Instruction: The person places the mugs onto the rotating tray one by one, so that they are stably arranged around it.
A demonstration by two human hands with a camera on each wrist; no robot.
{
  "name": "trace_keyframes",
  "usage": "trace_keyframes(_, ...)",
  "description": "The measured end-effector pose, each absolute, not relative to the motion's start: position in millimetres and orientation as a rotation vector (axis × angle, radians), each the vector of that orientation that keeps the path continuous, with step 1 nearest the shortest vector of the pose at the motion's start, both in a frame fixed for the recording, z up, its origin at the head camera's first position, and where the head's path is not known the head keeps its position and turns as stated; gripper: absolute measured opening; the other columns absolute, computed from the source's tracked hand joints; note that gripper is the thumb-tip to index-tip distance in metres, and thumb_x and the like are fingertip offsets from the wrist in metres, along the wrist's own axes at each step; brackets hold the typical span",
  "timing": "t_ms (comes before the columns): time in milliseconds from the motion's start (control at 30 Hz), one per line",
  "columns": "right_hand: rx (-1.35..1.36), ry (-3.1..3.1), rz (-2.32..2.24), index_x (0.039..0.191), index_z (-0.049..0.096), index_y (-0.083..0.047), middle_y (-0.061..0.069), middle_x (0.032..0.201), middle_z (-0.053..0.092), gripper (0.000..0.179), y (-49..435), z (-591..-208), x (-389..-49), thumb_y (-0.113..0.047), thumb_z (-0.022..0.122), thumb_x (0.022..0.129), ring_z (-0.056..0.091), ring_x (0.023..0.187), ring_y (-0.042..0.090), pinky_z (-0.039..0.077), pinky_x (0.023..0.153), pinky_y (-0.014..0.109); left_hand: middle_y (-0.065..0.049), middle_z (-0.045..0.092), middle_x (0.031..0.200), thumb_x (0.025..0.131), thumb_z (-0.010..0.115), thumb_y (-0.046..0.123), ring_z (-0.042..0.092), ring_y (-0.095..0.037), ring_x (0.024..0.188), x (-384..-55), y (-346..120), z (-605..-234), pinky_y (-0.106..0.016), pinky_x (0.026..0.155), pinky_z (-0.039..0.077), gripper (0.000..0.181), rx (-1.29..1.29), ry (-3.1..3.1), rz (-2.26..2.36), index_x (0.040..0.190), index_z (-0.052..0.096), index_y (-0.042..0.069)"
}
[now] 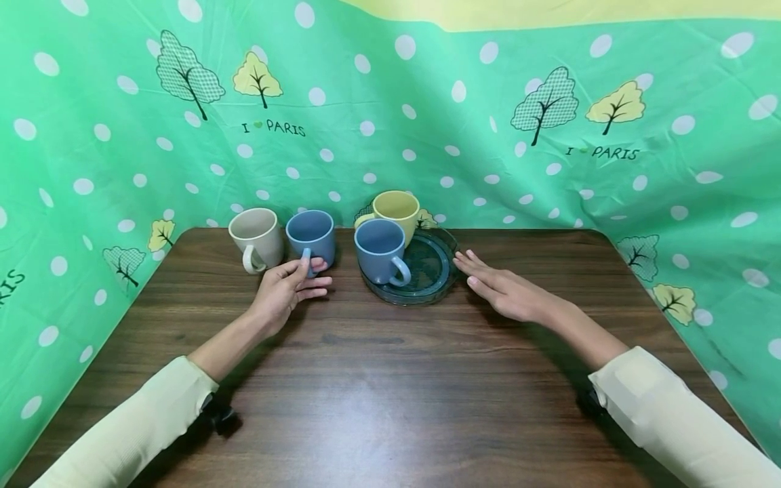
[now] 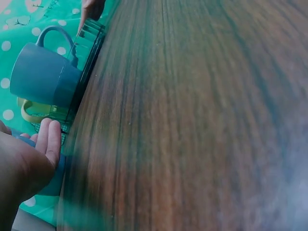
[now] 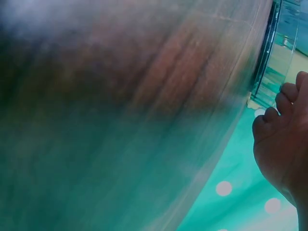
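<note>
My left hand pinches the handle of a blue mug between thumb and index finger, with the other fingers stretched out. The mug stands upright at the back of the table; in the left wrist view the hand hides much of it. A round clear glass dish lies to the right, bearing a second blue mug. Behind that mug stands a yellow mug, its base hidden. My right hand has straight fingers at the dish's right rim; whether they touch it is unclear.
A cream mug stands just left of the held blue mug. The brown wooden table stretches toward me. A green dotted cloth hangs behind the table and along its sides.
</note>
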State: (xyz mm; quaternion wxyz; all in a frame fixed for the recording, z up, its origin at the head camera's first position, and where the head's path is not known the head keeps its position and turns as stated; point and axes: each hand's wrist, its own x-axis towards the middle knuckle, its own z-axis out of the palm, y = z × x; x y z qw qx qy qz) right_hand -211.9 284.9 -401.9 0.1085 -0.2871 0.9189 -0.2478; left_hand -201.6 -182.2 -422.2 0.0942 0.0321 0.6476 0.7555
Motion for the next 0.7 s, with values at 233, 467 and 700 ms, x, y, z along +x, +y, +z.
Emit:
trace_keyframes(233,-0.850,2.698,-0.733,0.180,0.028,-0.013,0.008,0.190,0.019,0.058,285,-402,-206,-0.032,0.038,0.126,0.009,0.177,0.045,0.019,0.140,0.073,0.002,0.083,0.122,0.121,0.048,0.031,0.083,-0.011,0.104,-201,-179,-424,-0.029,0.096,0.069,0.058,0.093,1.914,2.281,0.156,0.052,-0.015)
trace_keyframes(467,-0.866,2.699,-0.714,0.180,0.029,-0.016,0.008,0.190,0.021,0.057,282,-402,-202,-0.029,0.039,0.125,0.009,0.177,0.044,0.019,0.139,0.075,0.005,0.083,0.110,0.122,0.048,0.024,0.079,-0.007,0.093,-199,-172,-422,-0.024,0.086,0.067,0.050,0.035,1.933,2.321,0.150,0.055,-0.017)
trace_keyframes(700,-0.881,2.689,-0.698,0.179,0.030,-0.014,0.009,0.189,0.022,0.057,280,-399,-195,-0.029,0.040,0.125,0.011,0.177,0.046,0.020,0.138,0.076,0.005,0.081,0.100,0.122,0.047,0.020,0.078,-0.009,0.090,-200,-170,-423,-0.023,0.084,0.065,0.034,-0.011,1.886,2.374,0.131,0.066,-0.007)
